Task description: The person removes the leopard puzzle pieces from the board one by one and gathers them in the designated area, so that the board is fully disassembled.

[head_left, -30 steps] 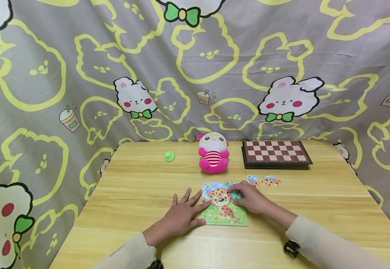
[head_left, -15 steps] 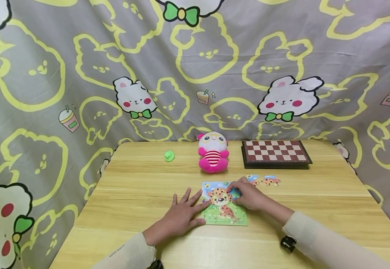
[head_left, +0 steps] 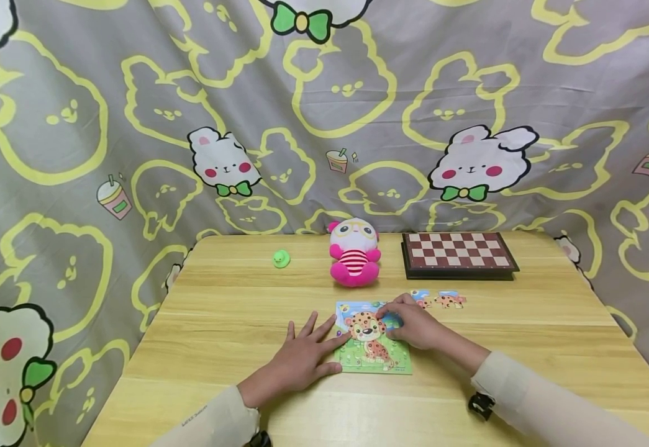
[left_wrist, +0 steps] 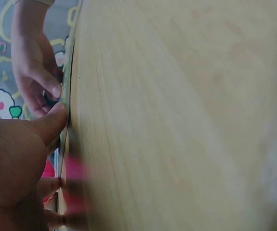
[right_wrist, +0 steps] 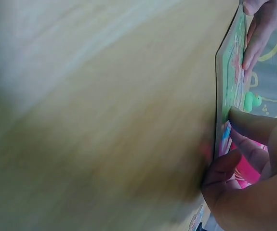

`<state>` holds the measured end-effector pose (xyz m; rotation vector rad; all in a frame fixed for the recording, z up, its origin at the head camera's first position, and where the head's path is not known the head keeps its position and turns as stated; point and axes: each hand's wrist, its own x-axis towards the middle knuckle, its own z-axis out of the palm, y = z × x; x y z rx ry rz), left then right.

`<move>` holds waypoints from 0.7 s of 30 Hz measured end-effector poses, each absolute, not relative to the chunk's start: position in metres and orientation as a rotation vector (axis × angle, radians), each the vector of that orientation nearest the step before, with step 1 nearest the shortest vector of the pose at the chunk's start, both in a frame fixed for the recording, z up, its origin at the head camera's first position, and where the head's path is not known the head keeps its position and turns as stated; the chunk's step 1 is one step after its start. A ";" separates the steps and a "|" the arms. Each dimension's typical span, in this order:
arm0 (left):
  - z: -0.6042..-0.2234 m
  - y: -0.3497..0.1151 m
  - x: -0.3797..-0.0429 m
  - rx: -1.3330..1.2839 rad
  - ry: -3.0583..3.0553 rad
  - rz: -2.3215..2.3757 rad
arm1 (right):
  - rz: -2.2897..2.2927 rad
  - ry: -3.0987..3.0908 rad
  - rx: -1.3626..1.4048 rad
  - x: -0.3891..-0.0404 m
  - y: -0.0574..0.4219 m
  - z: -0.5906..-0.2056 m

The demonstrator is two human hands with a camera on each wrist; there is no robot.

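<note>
A jigsaw puzzle (head_left: 376, 360) with a cartoon leopard on a green and blue ground lies flat at the table's middle. My left hand (head_left: 302, 360) is spread at its left side, fingers straight, with fingertips on the puzzle and the thumb at its lower left edge. At the upper right corner my right hand (head_left: 418, 326) is curled, thumb and forefinger around a blue-green puzzle piece (head_left: 392, 320). The right wrist view shows the thumb (right_wrist: 246, 120) against the puzzle's face. Two loose leopard pieces (head_left: 450, 301) lie just beyond the right hand, one partly hidden by it.
A pink and white plush panda (head_left: 354, 254) sits behind the puzzle. To its right is a chessboard box (head_left: 460, 254), to its left a small green duck (head_left: 282, 259). A patterned curtain (head_left: 313, 112) hangs behind the wooden table (head_left: 218, 335).
The right hand and forearm have shifted very slightly left, with thumb and forefinger still at the puzzle's upper right. The left hand has stayed in place.
</note>
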<state>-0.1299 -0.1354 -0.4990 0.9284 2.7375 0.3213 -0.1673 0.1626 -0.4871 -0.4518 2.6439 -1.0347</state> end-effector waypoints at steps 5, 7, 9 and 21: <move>-0.499 -0.135 -0.130 0.925 2.735 0.320 | -1.047 2.644 -0.464 -0.169 0.161 -0.488; -0.498 -0.135 -0.130 0.925 2.734 0.321 | -1.056 2.641 -0.468 -0.169 0.161 -0.488; -0.498 -0.135 -0.130 0.925 2.733 0.322 | -1.062 2.639 -0.474 -0.168 0.161 -0.488; -0.498 -0.135 -0.129 0.927 2.730 0.332 | -1.089 2.642 -0.457 -0.167 0.159 -0.486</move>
